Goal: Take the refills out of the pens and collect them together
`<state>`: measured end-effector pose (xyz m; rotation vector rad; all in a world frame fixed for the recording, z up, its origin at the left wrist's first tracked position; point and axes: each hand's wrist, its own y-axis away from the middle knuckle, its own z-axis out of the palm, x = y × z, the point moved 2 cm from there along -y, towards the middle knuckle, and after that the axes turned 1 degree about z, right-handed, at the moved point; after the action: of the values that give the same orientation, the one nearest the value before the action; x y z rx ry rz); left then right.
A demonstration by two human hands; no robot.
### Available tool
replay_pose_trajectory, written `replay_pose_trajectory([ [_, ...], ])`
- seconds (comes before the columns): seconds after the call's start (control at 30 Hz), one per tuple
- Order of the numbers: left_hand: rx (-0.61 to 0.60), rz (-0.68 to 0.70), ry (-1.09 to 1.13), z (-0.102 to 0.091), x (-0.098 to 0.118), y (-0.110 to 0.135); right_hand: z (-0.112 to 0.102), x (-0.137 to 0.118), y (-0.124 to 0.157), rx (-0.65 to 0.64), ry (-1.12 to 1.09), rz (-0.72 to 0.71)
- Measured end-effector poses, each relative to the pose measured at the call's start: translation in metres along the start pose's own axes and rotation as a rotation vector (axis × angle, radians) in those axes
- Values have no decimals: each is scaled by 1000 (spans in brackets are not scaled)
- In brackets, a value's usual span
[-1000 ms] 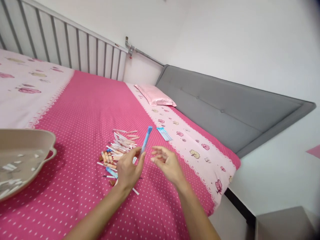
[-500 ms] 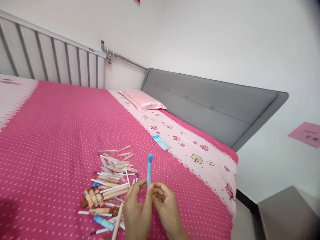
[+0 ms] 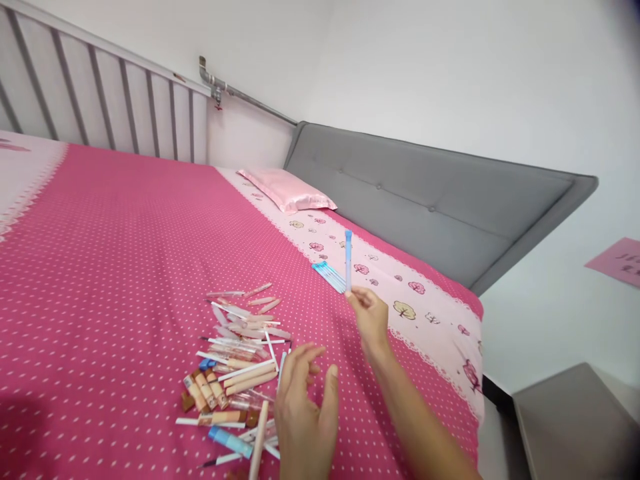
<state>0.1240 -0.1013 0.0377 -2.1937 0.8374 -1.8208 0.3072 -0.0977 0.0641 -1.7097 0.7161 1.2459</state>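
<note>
My right hand (image 3: 369, 317) pinches the lower end of a light-blue pen (image 3: 349, 260), which points upward with its darker blue top. Just behind it on the bedspread lies a row of similar blue pens (image 3: 329, 276). My left hand (image 3: 307, 400) is empty, thumb and fingers apart, beside a loose pile of pen parts. That pile holds white refills (image 3: 245, 371), clear and pinkish barrels (image 3: 240, 329), beige tubes (image 3: 250, 382), brown-and-beige pieces (image 3: 205, 389) and a light-blue barrel (image 3: 230, 441).
Everything lies on a pink dotted bedspread (image 3: 125, 267). A pink pillow (image 3: 285, 189) rests near the grey headboard (image 3: 425, 193). Along the far wall runs a white radiator (image 3: 110, 93) with a pipe (image 3: 250, 101). A grey cabinet (image 3: 575, 420) stands at the lower right.
My right hand has carried the blue pen away from my left hand, forward and right toward the row of pens. My left hand has let go and its fingers have spread.
</note>
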Motion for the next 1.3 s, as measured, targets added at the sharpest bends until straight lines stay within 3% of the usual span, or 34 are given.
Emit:
replay_pose_trajectory([
  [0.13,-2,5,9,10,-1,8,18,17,-50,180,211,-41],
  [0.23,18,-36,24,20,-3,16,30,32,-68,264,307,-43],
  [0.37,66,-11,-5,29,-7,23,37,66,-67,365,401,-4],
  [0.57,73,19,-34,31,-14,25,30,111,-59,359,462,63],
  [0.73,15,6,-26,29,-16,24,30,114,-63,329,508,73],
  [1.3,-23,7,-58,32,-14,28,37,109,-58,265,657,9],
])
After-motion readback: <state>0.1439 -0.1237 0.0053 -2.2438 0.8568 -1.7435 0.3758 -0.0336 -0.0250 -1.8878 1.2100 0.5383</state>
